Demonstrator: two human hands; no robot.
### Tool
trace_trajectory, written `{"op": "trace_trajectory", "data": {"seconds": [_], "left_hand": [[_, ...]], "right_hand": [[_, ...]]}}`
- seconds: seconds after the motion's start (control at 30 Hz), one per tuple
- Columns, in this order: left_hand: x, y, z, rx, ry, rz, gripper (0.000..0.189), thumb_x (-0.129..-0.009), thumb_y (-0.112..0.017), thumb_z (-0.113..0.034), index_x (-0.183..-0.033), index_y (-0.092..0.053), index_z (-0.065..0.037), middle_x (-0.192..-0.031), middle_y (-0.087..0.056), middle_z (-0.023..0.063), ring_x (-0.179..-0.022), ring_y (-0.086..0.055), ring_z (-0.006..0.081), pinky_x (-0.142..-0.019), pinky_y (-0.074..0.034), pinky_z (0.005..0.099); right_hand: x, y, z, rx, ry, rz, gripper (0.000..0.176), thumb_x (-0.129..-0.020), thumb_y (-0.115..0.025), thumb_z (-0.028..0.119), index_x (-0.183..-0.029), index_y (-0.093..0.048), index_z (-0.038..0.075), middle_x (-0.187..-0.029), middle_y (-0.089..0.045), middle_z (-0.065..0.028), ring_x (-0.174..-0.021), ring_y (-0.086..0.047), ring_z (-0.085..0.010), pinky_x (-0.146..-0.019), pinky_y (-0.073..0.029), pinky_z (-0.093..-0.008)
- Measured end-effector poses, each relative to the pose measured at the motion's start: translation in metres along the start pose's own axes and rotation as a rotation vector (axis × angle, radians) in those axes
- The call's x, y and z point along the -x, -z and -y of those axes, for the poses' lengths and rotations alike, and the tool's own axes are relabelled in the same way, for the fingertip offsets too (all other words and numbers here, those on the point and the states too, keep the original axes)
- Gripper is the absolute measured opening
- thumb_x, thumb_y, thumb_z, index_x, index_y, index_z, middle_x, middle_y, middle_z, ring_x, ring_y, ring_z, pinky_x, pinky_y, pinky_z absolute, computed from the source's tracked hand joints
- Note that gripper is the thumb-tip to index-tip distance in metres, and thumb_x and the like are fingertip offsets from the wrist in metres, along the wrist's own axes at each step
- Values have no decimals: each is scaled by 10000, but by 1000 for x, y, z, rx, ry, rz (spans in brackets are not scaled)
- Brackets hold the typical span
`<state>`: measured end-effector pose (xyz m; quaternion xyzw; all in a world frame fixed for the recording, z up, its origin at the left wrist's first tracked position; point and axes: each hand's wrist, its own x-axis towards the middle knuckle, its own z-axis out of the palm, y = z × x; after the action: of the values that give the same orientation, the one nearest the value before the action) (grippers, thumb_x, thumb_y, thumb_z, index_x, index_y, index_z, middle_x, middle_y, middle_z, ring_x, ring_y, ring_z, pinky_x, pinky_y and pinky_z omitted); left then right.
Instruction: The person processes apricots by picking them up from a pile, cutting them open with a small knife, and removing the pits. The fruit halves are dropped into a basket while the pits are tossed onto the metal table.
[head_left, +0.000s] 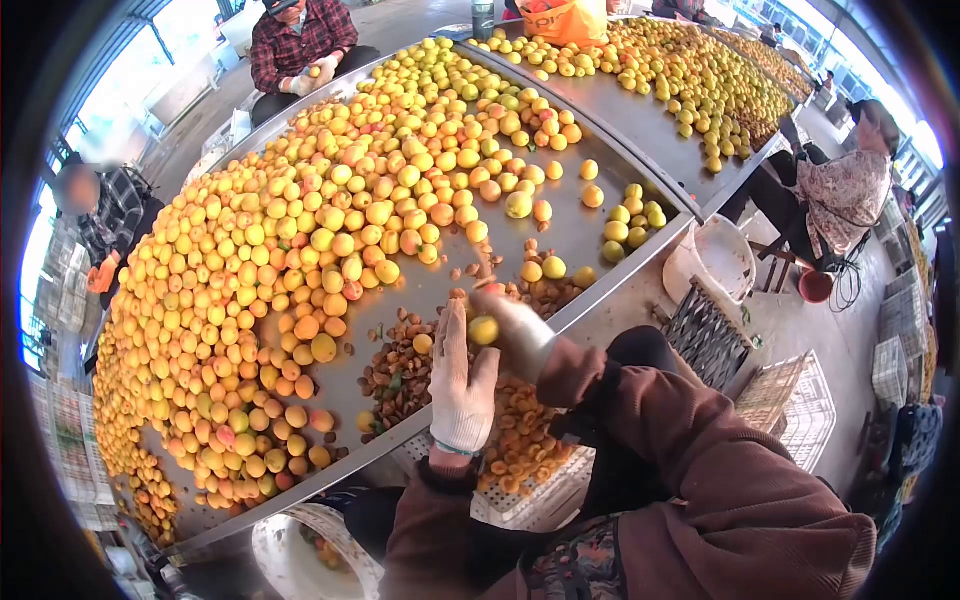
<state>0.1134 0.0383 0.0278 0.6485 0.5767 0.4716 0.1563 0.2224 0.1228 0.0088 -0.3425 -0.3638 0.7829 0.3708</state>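
My left hand (460, 385), in a white cotton glove, is raised with its fingers upright beside a yellow apricot (484, 330). My right hand (512, 322), also gloved and blurred, grips that apricot from the right. Both hands hover over the near edge of a long metal table (590, 235) heaped with yellow-orange apricots (330, 220). Below the hands lies a pile of brown apricot pits (400, 375) on the table. A white crate of halved apricots (520, 450) sits under my wrists.
A second metal table (640, 115) with more apricots runs at the back right. Other people sit around: one in a plaid shirt (300, 40) at the far end, one at the left (105, 215), one at the right (845, 190). White buckets (715, 260) and crates (790, 400) stand on the floor.
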Motion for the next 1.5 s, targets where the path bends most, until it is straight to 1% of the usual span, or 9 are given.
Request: {"op": "trace_trajectory", "data": {"seconds": [0.2, 0.23, 0.47, 0.97, 1.03, 1.07, 1.23, 1.33, 1.5], "left_hand": [[5, 5, 9, 170, 177, -136, 384, -865, -664, -34, -1240, -586, -19, -1183, -633, 171, -1093, -613, 293, -954, -480, 358], [7, 5, 13, 170, 176, -144, 384, -865, -664, -34, -1240, -586, -19, -1183, -633, 171, -1093, -613, 293, -954, -480, 358], [8, 16, 15, 295, 429, -112, 315, -899, -599, -87, -1202, -607, 0, -1156, -644, 146, -1061, -610, 225, -933, -455, 317], [-2, 28, 28, 251, 593, -115, 338, -915, -575, -100, -1233, -583, 17, -1135, -646, 96, -1024, -590, 135, -900, -459, 271], [-7, 37, 22, 339, 633, -139, 343, -913, -575, -99, -1236, -580, 19, -1135, -643, 99, -1020, -587, 135, -901, -458, 270], [-10, 40, 22, 432, 665, -161, 348, -911, -576, -97, -1239, -577, 20, -1135, -641, 102, -1017, -584, 135, -902, -457, 269], [-7, 46, 35, 460, 754, -208, 350, -915, -569, -97, -1239, -568, 36, -1140, -631, 106, -1007, -579, 136, -897, -458, 265], [-7, 48, 37, 493, 738, -229, 345, -918, -566, -99, -1231, -567, 46, -1138, -629, 103, -1010, -575, 135, -896, -458, 264], [-11, 48, 42, 515, 720, -251, 339, -921, -566, -101, -1224, -569, 49, -1133, -629, 103, -1012, -572, 135, -895, -459, 266]], "right_hand": [[-10, 110, 123, 598, 270, -591, 338, -848, -677, 352, -996, -644, 50, -773, -655, -46, -672, -617, -133, -609, -503, -318], [-19, 135, 139, 1154, 387, -825, 353, -836, -666, 358, -1022, -634, 60, -795, -678, -98, -713, -664, -198, -661, -518, -351], [-29, 241, 184, 1922, 239, -690, 340, -855, -601, 393, -1055, -621, 119, -883, -681, -179, -847, -659, -385, -762, -508, -456], [-102, 136, 155, 1395, -105, -24, 392, -787, -706, 402, -1035, -715, 99, -840, -713, -96, -850, -675, -201, -825, -511, -327], [-130, 168, 153, 1319, 57, -327, 362, -804, -694, 397, -1024, -716, 111, -861, -715, -111, -829, -684, -236, -781, -524, -361], [-143, 193, 153, 1564, 541, -454, 326, -841, -651, 392, -1028, -701, 129, -908, -711, -127, -851, -684, -293, -777, -526, -399], [-216, 302, 189, 1727, 325, -731, 385, -868, -612, 451, -1125, -652, 167, -1010, -700, -115, -817, -679, -300, -734, -536, -412], [-202, 243, 178, 1093, -44, -696, 443, -857, -640, 455, -1195, -644, 169, -976, -703, -65, -754, -676, -226, -648, -547, -372], [-212, 156, 143, 954, -6, -365, 487, -852, -652, 430, -1270, -596, 185, -984, -702, -31, -723, -663, -177, -585, -540, -322]]}}
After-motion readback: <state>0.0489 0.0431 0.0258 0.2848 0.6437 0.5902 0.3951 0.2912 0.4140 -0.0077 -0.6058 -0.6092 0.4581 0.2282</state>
